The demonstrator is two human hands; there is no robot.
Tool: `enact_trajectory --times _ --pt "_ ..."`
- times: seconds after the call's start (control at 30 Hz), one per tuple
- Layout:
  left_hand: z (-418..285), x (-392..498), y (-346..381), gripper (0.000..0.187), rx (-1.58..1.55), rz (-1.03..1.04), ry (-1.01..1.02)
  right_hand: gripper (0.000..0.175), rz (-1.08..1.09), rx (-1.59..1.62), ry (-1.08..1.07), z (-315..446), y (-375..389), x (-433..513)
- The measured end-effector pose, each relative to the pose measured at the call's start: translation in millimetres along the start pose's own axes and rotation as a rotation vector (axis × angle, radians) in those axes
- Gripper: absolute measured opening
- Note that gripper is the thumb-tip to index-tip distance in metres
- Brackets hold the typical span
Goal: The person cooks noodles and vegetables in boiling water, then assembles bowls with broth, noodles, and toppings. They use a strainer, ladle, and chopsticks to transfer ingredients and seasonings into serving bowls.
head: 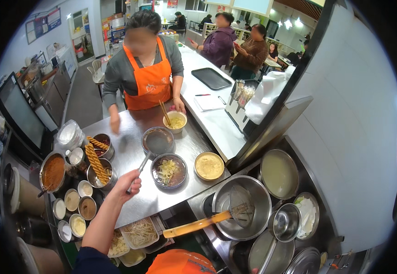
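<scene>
My left hand (133,182) grips the grey handle of a ladle (142,167). The ladle's head reaches over a blue-rimmed bowl (144,148), and its blurred contents are hard to make out. Just below that stands a second bowl (181,178) holding dark liquid topped with pale, shredded food. Of my right hand (254,271) only a bit of a finger shows at the bottom edge, against the handle of a deep steel dipper (285,222). This dipper hangs over a pot of cloudy liquid (270,257) and partly covers it.
Opposite, a person in an orange apron (150,82) touches a pale bowl with chopsticks (177,122). A wooden-handled wire strainer (198,224) lies across a large steel pot (219,222). Seasoning bowls (88,208), fried dough twists (96,164) and a basin of yellowish food (209,166) stand around.
</scene>
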State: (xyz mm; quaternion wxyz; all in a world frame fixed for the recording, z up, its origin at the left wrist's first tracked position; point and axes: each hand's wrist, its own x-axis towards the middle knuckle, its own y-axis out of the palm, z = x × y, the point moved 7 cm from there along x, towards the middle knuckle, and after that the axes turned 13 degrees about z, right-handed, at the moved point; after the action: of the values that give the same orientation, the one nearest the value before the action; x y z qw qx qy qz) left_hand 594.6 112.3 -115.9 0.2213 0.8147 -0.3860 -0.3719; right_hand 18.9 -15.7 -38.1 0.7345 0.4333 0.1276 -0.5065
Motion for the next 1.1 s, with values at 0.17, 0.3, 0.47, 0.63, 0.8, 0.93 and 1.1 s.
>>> enact_trajectory --times 0.17,0.3,0.47,0.63,0.8,0.93,1.1 --pt "-31.0 54.2 -62.4 0.023 0.149 -0.213 0.098 0.037 -0.010 0.009 0.007 -8.8 21.5 6.7" --pt "-40.2 79.5 -85.7 0.044 0.284 -0.304 0.121 0.038 -0.010 0.026 -0.002 -12.1 30.4 5.6" --pt "-42.6 76.7 -82.2 0.059 0.397 -0.325 0.153 0.041 0.005 0.054 -0.018 -13.2 31.1 3.2" --pt "-28.2 28.1 -36.6 0.031 0.154 -0.158 0.195 0.043 0.040 0.083 -0.034 -12.7 20.9 -4.5" --pt "19.5 -47.4 55.5 0.019 0.032 0.119 0.035 0.045 0.101 0.110 -0.060 -9.5 -2.5 -20.1" --pt "89.9 -96.2 147.4 0.017 -0.067 0.323 -0.170 0.047 0.157 0.126 -0.101 -5.0 -38.2 -38.8" --pt "207.5 -124.4 250.6 0.046 0.151 0.437 -0.331 0.059 0.272 0.071 -0.139 6.3 -89.5 -58.4"
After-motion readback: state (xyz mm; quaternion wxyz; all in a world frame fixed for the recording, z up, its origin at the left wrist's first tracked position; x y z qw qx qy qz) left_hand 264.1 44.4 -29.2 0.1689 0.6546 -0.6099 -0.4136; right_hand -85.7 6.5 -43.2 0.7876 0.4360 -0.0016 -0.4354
